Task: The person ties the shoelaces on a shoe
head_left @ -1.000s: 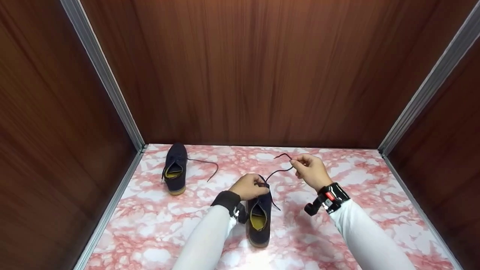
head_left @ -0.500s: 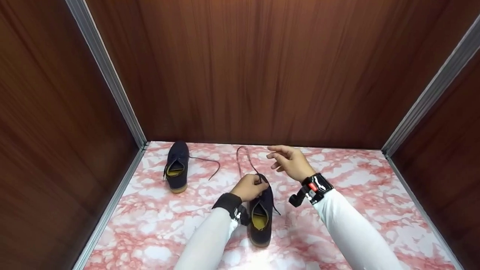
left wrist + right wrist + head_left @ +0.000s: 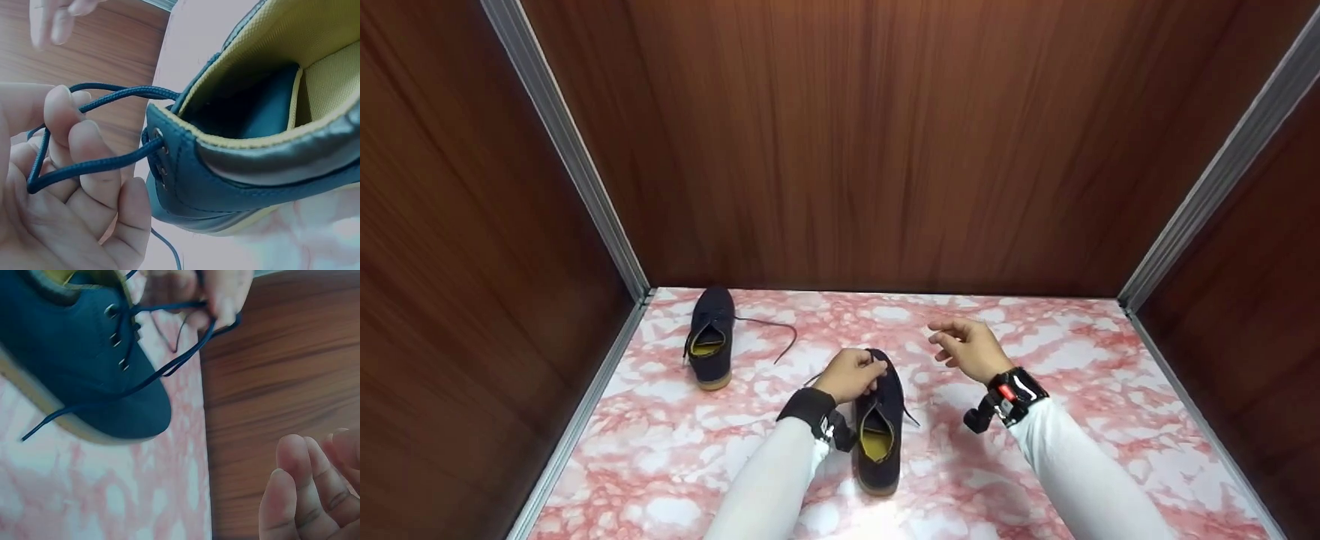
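Observation:
A dark navy lace-up shoe point(image 3: 880, 471) with a yellow lining stands on the table, toe pointing away from me. Over its lacing, my left hand point(image 3: 849, 375) pinches the shoelace point(image 3: 95, 165) between thumb and fingers. In the left wrist view, the lace runs out of the eyelets and bends around those fingers. One lace end hangs down across the shoe's side in the right wrist view. Off to the right of the shoe, my right hand point(image 3: 971, 350) hovers with loosely bent fingers and nothing in them.
A matching shoe point(image 3: 712, 367) stands at the back left, with its loose lace point(image 3: 784, 327) trailing to the right. Brown wood-grain panels point(image 3: 840, 150) enclose the back and both sides of the pink-and-white marbled table point(image 3: 675, 465).
My right hand has let go of the lace end, moved left and then back right. The long lace end has swung from the right over to the left. My left hand stays over the shoe.

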Tool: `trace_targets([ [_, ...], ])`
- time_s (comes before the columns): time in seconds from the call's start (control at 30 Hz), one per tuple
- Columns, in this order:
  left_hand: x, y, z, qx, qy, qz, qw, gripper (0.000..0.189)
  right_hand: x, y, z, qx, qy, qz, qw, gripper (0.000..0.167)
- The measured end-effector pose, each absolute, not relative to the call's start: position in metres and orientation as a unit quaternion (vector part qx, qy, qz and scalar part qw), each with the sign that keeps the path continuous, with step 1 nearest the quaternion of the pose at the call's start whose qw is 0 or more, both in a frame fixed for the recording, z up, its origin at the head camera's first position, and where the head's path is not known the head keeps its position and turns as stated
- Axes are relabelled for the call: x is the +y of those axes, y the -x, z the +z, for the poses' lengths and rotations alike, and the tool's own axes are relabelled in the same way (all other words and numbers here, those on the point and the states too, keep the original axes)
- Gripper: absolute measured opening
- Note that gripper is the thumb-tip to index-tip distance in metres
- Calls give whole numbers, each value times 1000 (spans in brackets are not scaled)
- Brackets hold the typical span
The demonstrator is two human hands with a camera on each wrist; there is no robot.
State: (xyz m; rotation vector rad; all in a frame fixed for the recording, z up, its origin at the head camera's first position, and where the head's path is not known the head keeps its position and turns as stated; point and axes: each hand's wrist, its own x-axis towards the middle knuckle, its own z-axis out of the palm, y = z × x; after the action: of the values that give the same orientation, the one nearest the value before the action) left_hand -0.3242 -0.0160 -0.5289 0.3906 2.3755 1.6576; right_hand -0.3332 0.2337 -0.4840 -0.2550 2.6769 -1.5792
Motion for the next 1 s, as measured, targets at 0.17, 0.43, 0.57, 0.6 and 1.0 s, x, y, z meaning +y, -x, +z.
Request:
trace_targets([
  [0.17,-16,323,-531,805,-125,570,104,33,239,330,-498,862,67,-502,20,25],
  [0.43,-14,321,-530,803,-117,576,97,34,237,321,-525,869,76,-488,42,22],
  [0.57,-13,319,-530,802,-115,578,98,34,234,315,-538,877,107,-462,71,23],
  [0.6,-13,319,-531,801,-114,579,100,34,233,314,-541,880,118,-454,78,24],
  [1.0,-12,317,-529,796,-116,587,89,35,210,311,-567,884,153,-436,75,20],
])
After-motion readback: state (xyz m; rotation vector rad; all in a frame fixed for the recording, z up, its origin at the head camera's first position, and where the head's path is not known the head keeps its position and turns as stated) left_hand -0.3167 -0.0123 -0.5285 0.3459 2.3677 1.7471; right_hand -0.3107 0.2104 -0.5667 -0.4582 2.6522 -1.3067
